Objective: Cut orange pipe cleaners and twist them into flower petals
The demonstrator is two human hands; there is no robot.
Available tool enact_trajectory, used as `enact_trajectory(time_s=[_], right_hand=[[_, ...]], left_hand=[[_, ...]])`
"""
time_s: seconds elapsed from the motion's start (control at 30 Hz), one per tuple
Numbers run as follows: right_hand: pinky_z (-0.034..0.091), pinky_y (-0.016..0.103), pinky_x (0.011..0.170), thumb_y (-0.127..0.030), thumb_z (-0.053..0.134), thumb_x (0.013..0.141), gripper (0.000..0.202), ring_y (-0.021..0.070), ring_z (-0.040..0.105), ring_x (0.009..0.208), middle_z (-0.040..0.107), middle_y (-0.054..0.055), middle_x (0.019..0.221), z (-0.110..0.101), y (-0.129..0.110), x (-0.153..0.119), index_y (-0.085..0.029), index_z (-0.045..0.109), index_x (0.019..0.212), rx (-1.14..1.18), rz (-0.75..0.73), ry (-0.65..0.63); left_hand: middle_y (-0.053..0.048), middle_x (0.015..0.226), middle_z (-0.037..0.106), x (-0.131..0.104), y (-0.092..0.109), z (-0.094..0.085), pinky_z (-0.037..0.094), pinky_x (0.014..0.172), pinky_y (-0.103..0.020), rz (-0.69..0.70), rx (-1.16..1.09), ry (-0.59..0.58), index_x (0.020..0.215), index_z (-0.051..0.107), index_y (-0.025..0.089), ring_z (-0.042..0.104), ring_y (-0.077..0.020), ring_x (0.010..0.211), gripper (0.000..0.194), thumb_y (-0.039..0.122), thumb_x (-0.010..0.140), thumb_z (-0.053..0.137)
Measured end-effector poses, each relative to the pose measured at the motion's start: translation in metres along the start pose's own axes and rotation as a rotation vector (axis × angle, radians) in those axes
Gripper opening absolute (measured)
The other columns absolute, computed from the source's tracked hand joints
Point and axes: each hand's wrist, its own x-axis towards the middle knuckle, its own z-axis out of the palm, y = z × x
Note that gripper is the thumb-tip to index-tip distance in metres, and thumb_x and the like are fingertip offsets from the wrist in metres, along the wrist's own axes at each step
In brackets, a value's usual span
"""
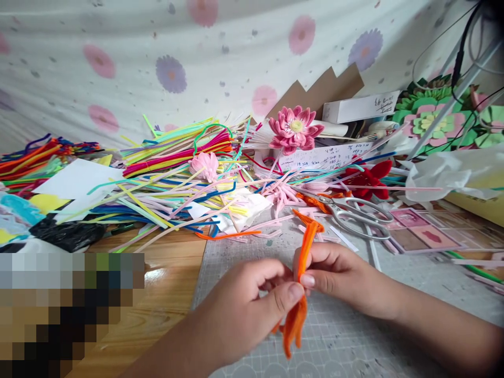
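Note:
A bundle of orange pipe cleaners is held upright between both hands above the grey cutting mat. My left hand pinches its middle from the left, thumb against the bundle. From the right, my right hand grips it just above, between thumb and bent fingers. Loose orange ends hang below the fingers, and a straighter orange part rises above them. More orange pieces lie on the mat behind the hands, beside silver scissors.
Piles of coloured pipe cleaners spread across the back left. A pink flower, a red flower and a white box stand behind. On the right lies a pink palette. Wooden tabletop shows at left.

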Motion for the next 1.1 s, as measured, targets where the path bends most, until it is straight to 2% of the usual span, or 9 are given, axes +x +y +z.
enact_trajectory(time_s=[0.1, 0.2, 0.37, 0.53, 0.63, 0.77, 0.9, 1.1], right_hand=[[0.036, 0.022, 0.058, -0.028, 0.056, 0.076, 0.018, 0.0085, 0.041, 0.059, 0.046, -0.002, 0.064, 0.004, 0.000, -0.002, -0.013, 0.052, 0.068, -0.040, 0.076, -0.071], [0.035, 0.023, 0.057, -0.031, 0.056, 0.075, 0.020, 0.0090, 0.039, 0.059, 0.043, -0.002, 0.064, 0.009, 0.000, -0.002, -0.013, 0.050, 0.068, -0.075, 0.112, -0.093], [0.036, 0.023, 0.059, -0.031, 0.060, 0.073, 0.021, 0.0090, 0.041, 0.061, 0.045, -0.002, 0.065, 0.013, 0.003, -0.001, -0.014, 0.049, 0.069, -0.027, 0.083, -0.019], [0.039, 0.020, 0.063, -0.024, 0.062, 0.073, 0.013, 0.0078, 0.048, 0.067, 0.052, -0.003, 0.072, 0.013, 0.003, 0.001, -0.017, 0.051, 0.077, 0.098, -0.061, 0.125], [0.039, 0.017, 0.060, -0.021, 0.061, 0.074, 0.011, 0.0061, 0.048, 0.064, 0.053, -0.004, 0.072, 0.012, -0.003, 0.001, -0.019, 0.053, 0.080, 0.147, -0.111, 0.148], [0.037, 0.015, 0.052, -0.021, 0.061, 0.074, 0.009, 0.0046, 0.042, 0.055, 0.049, -0.005, 0.062, 0.011, -0.007, -0.001, -0.016, 0.054, 0.073, 0.108, -0.112, 0.170], [0.036, 0.016, 0.049, -0.024, 0.062, 0.074, 0.012, 0.0043, 0.043, 0.050, 0.048, -0.005, 0.058, 0.008, -0.007, -0.002, -0.017, 0.053, 0.071, 0.115, -0.101, 0.217], [0.040, 0.017, 0.049, -0.024, 0.064, 0.072, 0.015, 0.0071, 0.057, 0.052, 0.059, -0.003, 0.061, -0.005, -0.009, 0.001, -0.017, 0.051, 0.070, 0.235, -0.086, 0.288]], left_hand=[[0.001, 0.068, 0.054, 0.003, 0.001, 0.002, 0.039, 0.057, -0.021, 0.107, 0.035, 0.197, 0.077, 0.056, 0.017, 0.050, -0.0113, 0.064, 0.019, 0.035, 0.075, 0.052], [0.001, 0.070, 0.056, 0.004, 0.000, 0.008, 0.041, 0.059, -0.021, 0.125, -0.001, 0.248, 0.078, 0.056, 0.018, 0.052, -0.0117, 0.066, 0.011, 0.029, 0.075, 0.053], [0.003, 0.062, 0.055, 0.001, -0.002, 0.011, 0.039, 0.053, -0.018, 0.138, 0.011, 0.335, 0.069, 0.054, 0.018, 0.050, -0.0096, 0.059, 0.010, 0.025, 0.075, 0.050], [0.004, 0.057, 0.048, -0.001, 0.000, 0.007, 0.034, 0.048, -0.017, 0.130, 0.082, 0.313, 0.062, 0.050, 0.017, 0.043, -0.0079, 0.053, 0.016, 0.025, 0.076, 0.050], [0.005, 0.055, 0.045, -0.002, 0.002, 0.007, 0.032, 0.047, -0.017, 0.124, 0.098, 0.248, 0.060, 0.048, 0.017, 0.040, -0.0073, 0.052, 0.018, 0.025, 0.076, 0.048], [0.005, 0.056, 0.045, -0.002, 0.003, 0.009, 0.033, 0.047, -0.016, 0.096, -0.012, 0.177, 0.064, 0.049, 0.017, 0.040, -0.0068, 0.052, 0.016, 0.025, 0.078, 0.047], [0.005, 0.055, 0.049, 0.001, 0.004, 0.008, 0.038, 0.050, -0.016, 0.080, -0.224, 0.235, 0.063, 0.049, 0.017, 0.047, -0.0066, 0.052, 0.014, 0.021, 0.076, 0.049], [0.002, 0.059, 0.059, 0.005, -0.004, 0.003, 0.044, 0.055, -0.021, 0.150, -0.552, 0.347, 0.069, 0.054, 0.016, 0.055, -0.0092, 0.055, 0.006, 0.019, 0.074, 0.052]])
